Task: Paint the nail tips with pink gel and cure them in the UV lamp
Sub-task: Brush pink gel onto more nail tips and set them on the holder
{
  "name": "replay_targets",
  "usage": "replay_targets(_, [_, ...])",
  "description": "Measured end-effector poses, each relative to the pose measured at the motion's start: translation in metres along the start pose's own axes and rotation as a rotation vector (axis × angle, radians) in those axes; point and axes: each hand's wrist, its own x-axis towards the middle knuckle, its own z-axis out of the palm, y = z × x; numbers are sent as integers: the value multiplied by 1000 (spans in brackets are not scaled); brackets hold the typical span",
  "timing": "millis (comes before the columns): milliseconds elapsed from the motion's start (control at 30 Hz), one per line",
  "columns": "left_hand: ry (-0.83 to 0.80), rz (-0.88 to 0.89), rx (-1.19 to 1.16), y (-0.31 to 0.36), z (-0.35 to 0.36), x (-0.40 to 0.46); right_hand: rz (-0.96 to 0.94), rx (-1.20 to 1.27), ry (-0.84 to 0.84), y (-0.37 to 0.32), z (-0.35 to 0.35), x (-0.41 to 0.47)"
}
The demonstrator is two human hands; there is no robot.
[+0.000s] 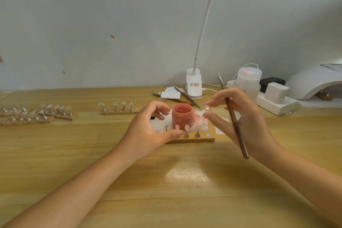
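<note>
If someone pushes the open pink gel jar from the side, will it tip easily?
Probably not: the pink gel jar looks squat and wide, so it should slide rather than tip. It stands on a stained paper towel, which may drag along. Having no lid, it might spill gel.

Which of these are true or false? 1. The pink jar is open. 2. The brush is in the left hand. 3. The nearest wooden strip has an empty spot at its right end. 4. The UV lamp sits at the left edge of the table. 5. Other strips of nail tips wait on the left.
1. True: the pink gel jar has no lid on.
2. False: the right hand holds the brush; the left hand does not.
3. True: the nearest strip shows a bare disc there.
4. False: the white UV lamp is at far right.
5. True: strips of nail tips stand there.
</note>
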Motion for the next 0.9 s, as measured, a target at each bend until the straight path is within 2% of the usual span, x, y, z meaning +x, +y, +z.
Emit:
replay_targets(133, [-54,-58,89,-7,-2,0,79,-13,-82,12,-5,-14])
replay_targets(333, [-65,-153,106,-15,1,1,118,-54,-178,24,-3,-20])
replay_targets(533, [-111,-138,142,-16,1,0,146,-116,-241,21,-11,-21])
replay_targets(733, [-146,-116,173,-14,-1,0,41,-586,-359,26,-28,-22])
replay_targets(900, [-132,-131,170,-12,0,-1,38,-717,-456,30,-26,-20])
